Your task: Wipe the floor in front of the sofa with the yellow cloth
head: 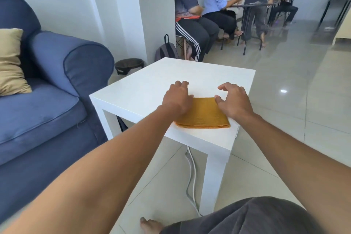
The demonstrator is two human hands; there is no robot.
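A folded yellow cloth [204, 114] lies flat near the front edge of a small white table [144, 85]. My left hand [177, 99] rests on the cloth's left side, palm down, fingers curled over its far edge. My right hand [233, 100] hovers at the cloth's far right corner, fingers bent and apart, thumb touching the corner. The blue sofa [47, 91] stands to the left of the table. The tiled floor [171, 186] runs between the sofa and the table's legs.
A white cable [190, 176] trails over the floor under the table. A black wastebasket [129, 65] and a backpack [166, 51] sit behind the table by the wall. Several people sit and stand at a dark table [250, 5] at the back.
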